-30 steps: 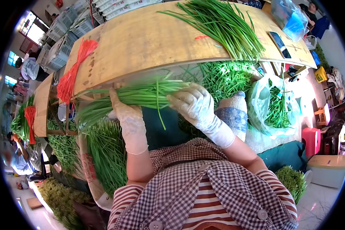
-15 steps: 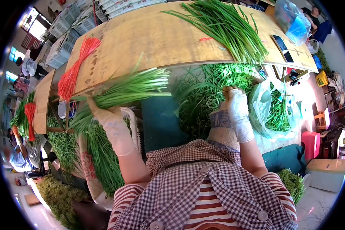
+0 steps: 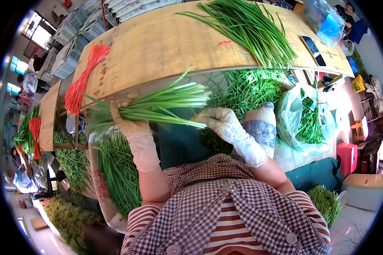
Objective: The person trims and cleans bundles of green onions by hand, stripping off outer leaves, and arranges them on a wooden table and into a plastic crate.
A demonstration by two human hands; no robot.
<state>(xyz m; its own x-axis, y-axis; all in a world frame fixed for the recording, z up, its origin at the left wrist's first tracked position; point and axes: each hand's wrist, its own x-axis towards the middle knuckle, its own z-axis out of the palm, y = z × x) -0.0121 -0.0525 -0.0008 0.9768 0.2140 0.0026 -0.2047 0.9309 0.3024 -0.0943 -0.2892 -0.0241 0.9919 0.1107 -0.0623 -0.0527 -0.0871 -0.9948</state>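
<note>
Along the near edge of a long, pale-yellow wooden table (image 3: 157,55), on the wearer's side, hangs a loose bunch of slim green stalks with whitish ends (image 3: 166,106), whose uneven outer blades could slide free if the grip around them slackened. The white-gloved left hand (image 3: 130,121) curls partly closed about the bunch; the white-gloved right hand (image 3: 223,121) draws its fingers together beside the lowest stalk end, whether pinching it I cannot tell.

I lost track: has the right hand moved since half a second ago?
Yes: the right hand moved leftward, away from the plastic bag, toward the held greens.
</note>
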